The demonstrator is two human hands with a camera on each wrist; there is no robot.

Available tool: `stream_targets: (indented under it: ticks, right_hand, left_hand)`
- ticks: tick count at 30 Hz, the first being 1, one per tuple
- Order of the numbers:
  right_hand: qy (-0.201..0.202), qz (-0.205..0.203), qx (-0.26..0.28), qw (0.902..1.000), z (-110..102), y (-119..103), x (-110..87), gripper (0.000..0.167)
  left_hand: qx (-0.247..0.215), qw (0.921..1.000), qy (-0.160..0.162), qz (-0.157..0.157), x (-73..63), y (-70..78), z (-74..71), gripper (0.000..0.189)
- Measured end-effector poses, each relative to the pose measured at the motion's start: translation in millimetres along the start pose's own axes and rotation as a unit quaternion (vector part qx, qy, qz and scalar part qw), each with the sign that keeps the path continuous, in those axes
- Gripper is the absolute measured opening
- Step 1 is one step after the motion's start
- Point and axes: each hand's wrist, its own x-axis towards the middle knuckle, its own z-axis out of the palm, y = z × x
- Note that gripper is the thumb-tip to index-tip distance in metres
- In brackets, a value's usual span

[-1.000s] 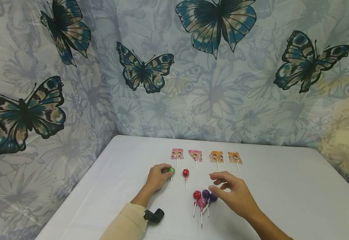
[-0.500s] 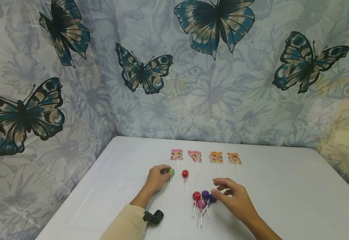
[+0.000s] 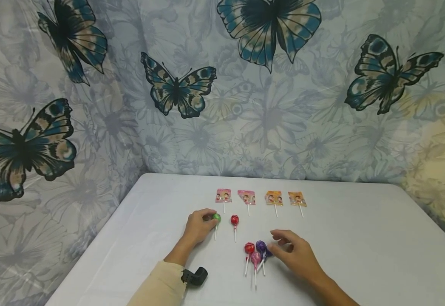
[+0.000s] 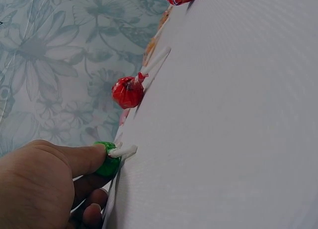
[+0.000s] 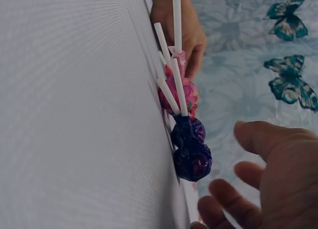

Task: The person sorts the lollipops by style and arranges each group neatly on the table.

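Observation:
My left hand (image 3: pixel 199 226) pinches the green-wrapped head of a lollipop (image 4: pixel 107 165) between thumb and fingers, its white stick toward me. Just right of it lies a red lollipop (image 3: pixel 234 220). My right hand (image 3: pixel 294 251) hovers beside a small bunch of lollipops, fingers spread and loosely bent with nothing between them. In that bunch are a red lollipop (image 3: pixel 249 247), a pink lollipop (image 3: pixel 256 258) and two purple lollipops; one purple lollipop (image 5: pixel 194 162) is nearest the right hand's fingers, which look apart from it in the right wrist view.
Along the far part of the white table (image 3: pixel 161 204) lie flat lollipops in a row: two in pink wrappers (image 3: pixel 223 196) and two in orange wrappers (image 3: pixel 273 198). Behind the table hangs a butterfly-patterned cloth (image 3: pixel 272 127). A black wrist strap (image 3: pixel 194 276) is on my left wrist.
My right hand has come slightly down and nearer to the purple lollipops. My left hand stays at the green lollipop. The head view has shifted a little.

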Motion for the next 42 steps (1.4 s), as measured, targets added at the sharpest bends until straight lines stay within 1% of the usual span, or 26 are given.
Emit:
stream_targets:
  ticks: [4, 10, 12, 14, 18, 20, 22, 27, 29, 33, 37, 42]
  right_hand:
    - [-0.019, 0.008, -0.021, 0.9996, 2.2, 3.3, 0.3, 0.039]
    - [-0.032, 0.016, -0.061, 0.9975, 2.7, 1.6, -0.9, 0.043]
    - [-0.033, 0.016, -0.072, 0.9967, 3.0, 2.5, -0.8, 0.041]
    - [-0.036, 0.014, -0.075, 0.9965, 3.6, 3.6, -0.8, 0.037]
    - [-0.046, 0.019, -0.068, 0.9964, 4.6, 5.6, -0.1, 0.022]
    - [-0.05, 0.02, -0.064, 0.9965, 4.9, 5.7, 0.0, 0.018]
    - [-0.049, 0.016, -0.061, 0.9968, 4.9, 5.8, 0.0, 0.017]
    - [-0.032, -0.018, -0.054, 0.9979, 4.4, 6.4, -1.5, 0.019]
    - [-0.023, -0.03, -0.046, 0.9982, 4.3, 7.0, -2.5, 0.02]
    - [-0.013, -0.039, -0.02, 0.999, 3.8, 7.8, -3.7, 0.021]
    - [-0.002, -0.028, -0.001, 0.9996, 3.2, 6.7, -3.4, 0.02]
    - [0.014, 0.005, 0.02, 0.9997, 3.1, 3.8, -2.5, 0.02]
  left_hand:
    - [-0.003, 1.0, 0.001, 0.0, 0.3, -0.2, -1.1, 0.025]
    - [-0.003, 1.0, 0.001, 0.003, 0.0, -0.8, -0.6, 0.024]
    - [-0.005, 1.0, 0.001, 0.004, -0.2, -0.7, -0.3, 0.024]
    - [-0.005, 1.0, 0.002, 0.006, -0.5, -0.2, -0.5, 0.024]
    - [-0.003, 1.0, 0.001, 0.006, -0.9, 1.2, -0.9, 0.024]
    - [-0.003, 1.0, 0.001, 0.005, -0.7, 1.7, -1.2, 0.024]
    - [-0.004, 1.0, 0.002, 0.005, -0.6, 1.7, -1.3, 0.024]
    - [-0.001, 1.0, 0.005, 0.003, -0.3, 0.3, -0.3, 0.024]
    - [0.002, 1.0, 0.007, 0.002, 0.0, -0.7, 0.4, 0.024]
    - [0.003, 0.9999, 0.01, 0.002, 0.3, -1.7, 1.4, 0.025]
    - [0.0, 0.9999, 0.01, 0.003, 0.6, -1.1, 1.0, 0.025]
    - [-0.001, 0.9999, 0.008, 0.009, 0.1, -1.2, 0.5, 0.025]
